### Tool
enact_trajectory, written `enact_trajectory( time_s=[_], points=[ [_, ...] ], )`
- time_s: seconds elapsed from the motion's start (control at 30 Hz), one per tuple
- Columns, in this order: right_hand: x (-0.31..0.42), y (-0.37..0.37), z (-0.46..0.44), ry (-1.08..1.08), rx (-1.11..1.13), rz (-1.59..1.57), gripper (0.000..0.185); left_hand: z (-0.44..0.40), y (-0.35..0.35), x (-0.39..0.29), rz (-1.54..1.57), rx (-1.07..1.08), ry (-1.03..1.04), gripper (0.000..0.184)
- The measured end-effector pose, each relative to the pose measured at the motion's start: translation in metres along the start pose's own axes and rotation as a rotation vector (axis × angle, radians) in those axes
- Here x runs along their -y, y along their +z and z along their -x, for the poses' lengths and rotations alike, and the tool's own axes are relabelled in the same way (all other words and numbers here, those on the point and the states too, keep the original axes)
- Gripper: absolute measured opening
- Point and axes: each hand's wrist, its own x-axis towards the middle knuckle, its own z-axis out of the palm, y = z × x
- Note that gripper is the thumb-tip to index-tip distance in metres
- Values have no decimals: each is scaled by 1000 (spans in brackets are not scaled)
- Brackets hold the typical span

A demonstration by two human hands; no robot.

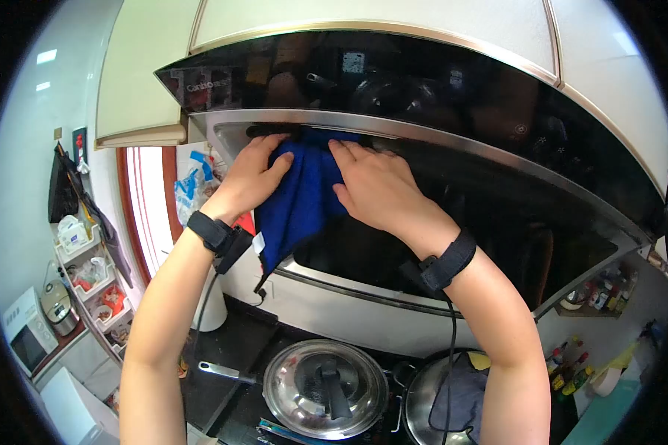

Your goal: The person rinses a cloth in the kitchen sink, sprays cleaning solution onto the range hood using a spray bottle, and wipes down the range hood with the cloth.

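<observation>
A blue cloth (300, 196) hangs from the upper inner edge of a black range hood (438, 222), its lower corner dangling with a small white tag. My left hand (252, 172) holds the cloth's upper left part, thumb against the fabric and fingertips up near the metal rim. My right hand (378, 182) presses the cloth's upper right part against the hood, its fingers pointing up and left and the thumb lying on the fabric. Where the cloth meets the rim, its top edge is partly hidden by the fingers. Both wrists wear black straps with cables.
Below the hood, a lidded pan (325, 389) with a long handle stands on the stove beside a metal pot (423, 400) with a grey cloth (459, 393) over it. Bottles (575, 371) are at the right. A shelf rack (96, 278), rice cooker (59, 308) and microwave (28, 330) stand left.
</observation>
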Motion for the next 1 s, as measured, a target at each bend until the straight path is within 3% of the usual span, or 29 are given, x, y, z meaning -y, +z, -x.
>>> enact_trajectory(
  time_s=[0.1,0.2,0.3,0.4,0.43,0.5,0.53,0.63,0.67,0.7,0.77,0.8,0.83,0.9,1.0],
  points=[
    [8,7,-12,-28,-40,11,64,11,2,15,180,11,-139,42],
    [25,15,-32,-33,-30,24,68,29,9,19,171,-245,-195,45],
    [41,10,-52,10,82,14,72,39,6,26,190,-372,-240,42],
    [42,11,-54,17,130,23,70,37,-5,19,209,-374,-107,43],
    [38,19,-50,9,41,29,68,37,-6,18,266,-361,-29,44],
    [35,20,-42,0,-49,38,66,35,-4,10,374,-366,-63,44],
    [36,16,-39,86,4,27,63,33,-3,7,474,-374,-96,46],
    [33,-9,-35,237,155,28,50,30,-1,-2,371,-443,-236,45],
    [29,-11,-32,241,165,26,48,30,5,10,565,-432,-298,47],
    [25,-13,-29,248,176,22,45,30,5,19,564,-432,-304,47],
    [21,-5,-21,210,84,22,42,30,-3,35,1439,-438,-701,41],
    [19,1,-17,176,-10,23,39,31,-12,39,1576,-404,-622,31],
    [15,9,-15,175,-13,23,39,31,-22,39,1611,-434,-648,22],
    [7,22,-11,-108,-341,119,34,37,-46,29,1745,-458,-653,25],
    [5,19,-8,-278,-424,64,33,56,-66,32,1821,-436,-539,31]
  ],
)
